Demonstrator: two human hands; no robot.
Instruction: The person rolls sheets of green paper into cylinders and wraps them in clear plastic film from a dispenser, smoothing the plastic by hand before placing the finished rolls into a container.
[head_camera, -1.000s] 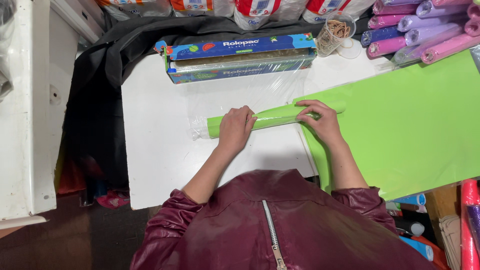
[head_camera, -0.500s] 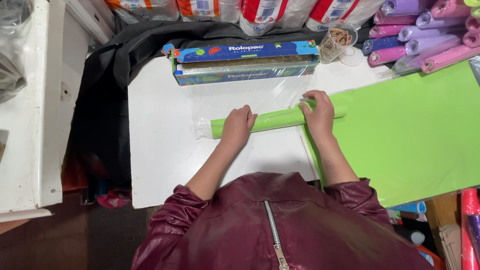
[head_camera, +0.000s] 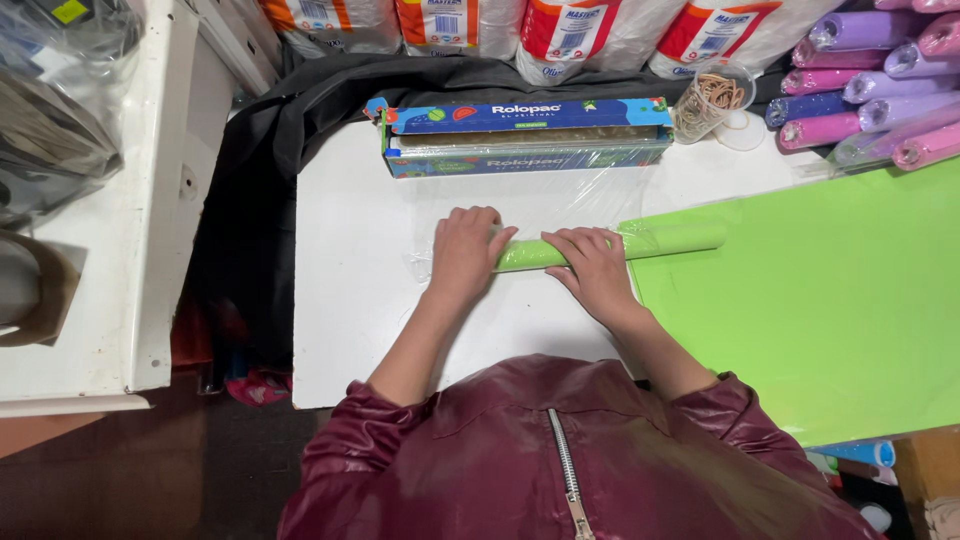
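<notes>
A rolled green paper tube (head_camera: 660, 242) lies across a sheet of clear cling film (head_camera: 580, 195) on the white table (head_camera: 350, 300). My left hand (head_camera: 465, 250) presses down on the tube's left end, covering it. My right hand (head_camera: 595, 265) lies flat on the tube's middle. The film runs from the tube back to a long blue dispenser box (head_camera: 525, 135) standing behind it. The tube's right end rests on the edge of a large flat green paper sheet (head_camera: 820, 300).
Purple and pink paper rolls (head_camera: 870, 90) are stacked at the back right. A clear cup of rubber bands (head_camera: 712, 100) stands beside the box. Wrapped packages line the back edge. A black cloth (head_camera: 260, 200) hangs left of the table, next to a white shelf (head_camera: 120, 230).
Both hands have kept rolling the green tube on the film; my right hand slid left toward the tube's middle, closer to my left hand.
</notes>
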